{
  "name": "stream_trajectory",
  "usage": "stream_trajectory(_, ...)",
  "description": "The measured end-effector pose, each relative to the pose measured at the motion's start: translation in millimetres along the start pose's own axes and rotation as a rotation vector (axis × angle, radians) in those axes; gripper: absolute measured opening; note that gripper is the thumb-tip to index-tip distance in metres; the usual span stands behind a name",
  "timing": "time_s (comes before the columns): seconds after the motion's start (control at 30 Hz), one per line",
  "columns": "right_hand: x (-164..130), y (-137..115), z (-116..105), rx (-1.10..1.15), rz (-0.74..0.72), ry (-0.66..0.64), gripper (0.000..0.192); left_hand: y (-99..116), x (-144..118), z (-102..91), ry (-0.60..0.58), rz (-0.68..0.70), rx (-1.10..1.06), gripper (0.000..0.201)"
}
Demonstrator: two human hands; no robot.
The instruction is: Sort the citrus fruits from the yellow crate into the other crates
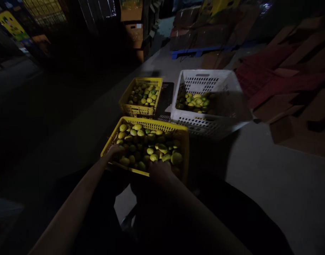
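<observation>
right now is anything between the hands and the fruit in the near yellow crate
Nothing visible. The left hand and the right hand are both already in the near yellow crate, down among the yellow-green fruit; the light is too dim to tell what either holds.

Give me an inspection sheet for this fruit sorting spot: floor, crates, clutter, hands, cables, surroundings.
Surface: grey concrete floor, dimly lit.
Job's things: near yellow crate full of yellow-green fruit; far yellow crate and white crate partly filled.
Clutter: flattened cardboard on the right.
Hands: left hand and right hand both in the near crate among fruit; grip too dark to tell.
Cables: nothing seen.
Surroundings: blue pallet with stacked boxes behind.
</observation>
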State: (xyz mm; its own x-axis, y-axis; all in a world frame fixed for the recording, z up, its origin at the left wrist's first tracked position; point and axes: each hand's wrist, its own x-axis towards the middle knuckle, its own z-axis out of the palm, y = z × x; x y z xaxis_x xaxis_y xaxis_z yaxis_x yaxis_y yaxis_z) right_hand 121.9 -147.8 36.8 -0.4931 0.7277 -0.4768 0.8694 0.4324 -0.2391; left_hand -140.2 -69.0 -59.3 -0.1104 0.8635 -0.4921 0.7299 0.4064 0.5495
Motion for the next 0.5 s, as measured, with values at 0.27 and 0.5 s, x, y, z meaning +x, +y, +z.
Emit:
stream_trajectory(0.27, 23, 13, -16, 1.36, -0.122, 0.559, 0.079, 114, -48, -67.8, -0.571, 0.25, -0.409, 0.063)
stream_trajectory(0.5, 5, 34, -24, 2.286, 0.041, 0.295, 0.026, 88, -40, -46.5, -0.118, 0.192, 0.006, 0.044)
